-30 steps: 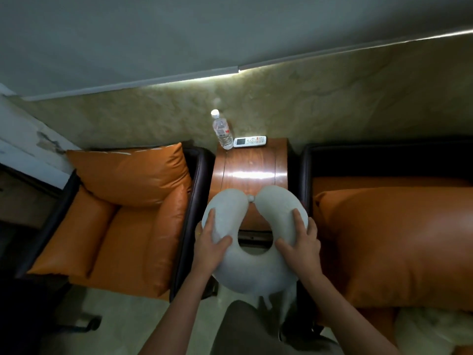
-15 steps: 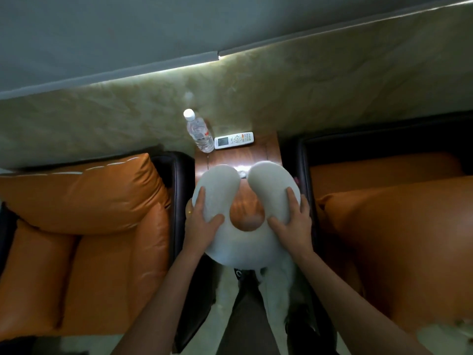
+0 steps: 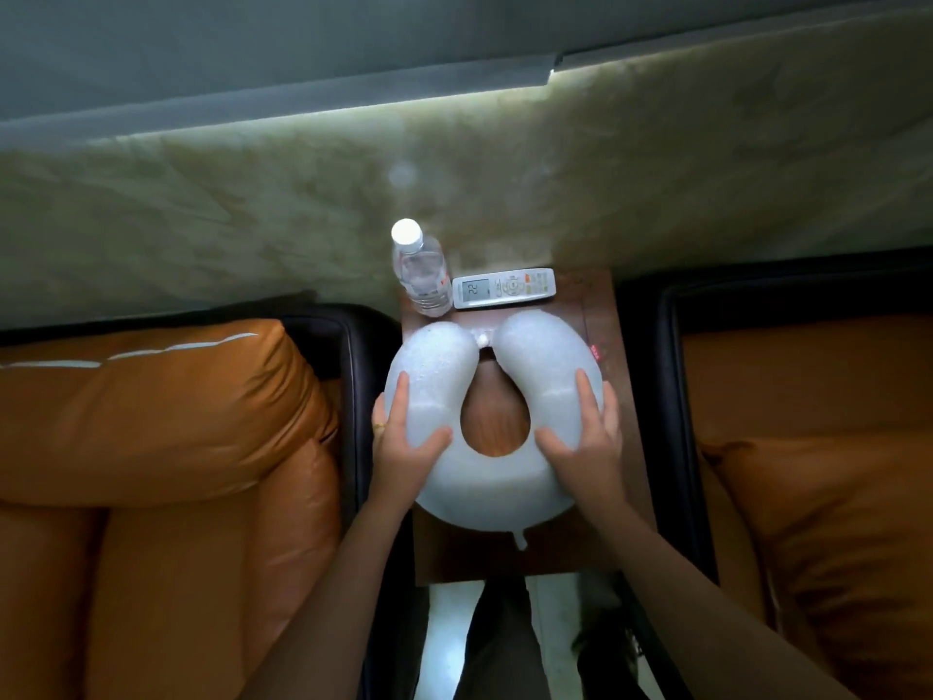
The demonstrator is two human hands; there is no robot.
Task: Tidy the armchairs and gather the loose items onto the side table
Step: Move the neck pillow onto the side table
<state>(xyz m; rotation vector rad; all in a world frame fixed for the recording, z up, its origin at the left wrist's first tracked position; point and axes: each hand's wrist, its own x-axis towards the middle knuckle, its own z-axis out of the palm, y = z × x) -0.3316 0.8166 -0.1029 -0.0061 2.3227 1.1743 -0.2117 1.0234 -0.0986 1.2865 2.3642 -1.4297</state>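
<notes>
A pale grey U-shaped neck pillow (image 3: 492, 490) lies on the brown wooden side table (image 3: 618, 447) between two orange armchairs, its open end toward the wall. My left hand (image 3: 404, 442) grips the pillow's left arm, fingers over the top and thumb on the inner curve. My right hand (image 3: 585, 447) grips the right arm the same way. Behind the pillow stand a clear water bottle (image 3: 421, 275) with a white cap and a white remote control (image 3: 505, 289) lying flat.
The left armchair (image 3: 151, 447) has a loose orange cushion on its seat; the right armchair (image 3: 818, 497) also holds an orange cushion. Black armrests (image 3: 353, 376) flank the table closely. A pale stone wall (image 3: 555, 169) rises right behind the table.
Both hands have carried the neck pillow forward from in front of the table onto its top, close to the bottle and remote. The view has moved nearer to the table.
</notes>
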